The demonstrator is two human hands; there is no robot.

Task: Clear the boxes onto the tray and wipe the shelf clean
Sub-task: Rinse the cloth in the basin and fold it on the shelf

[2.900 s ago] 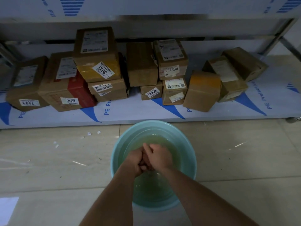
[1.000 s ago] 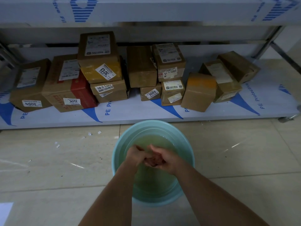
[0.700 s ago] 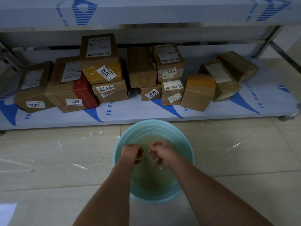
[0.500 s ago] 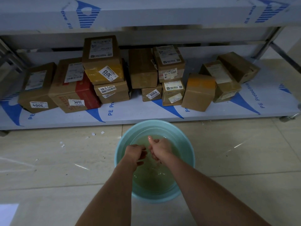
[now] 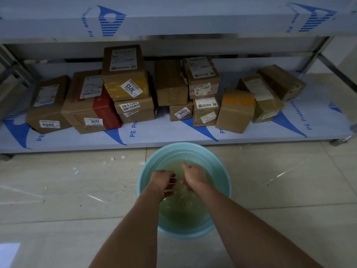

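Hands lowered into a pale green basin [image 5: 222,171] of cloudy water: left hand [image 5: 163,179] with fingers spread and loosely bent, holding nothing visible; right hand [image 5: 194,176] dipped alongside, its grasp impossible to tell. Basin set on a glossy tiled floor [image 5: 58,200] flecked with paper scraps, just before a low shelf [image 5: 173,136] clad in blue-printed protective film. Beyond, well apart from both hands, brown cardboard boxes [image 5: 172,82], taped and labelled, some stacked, lined along that shelf.
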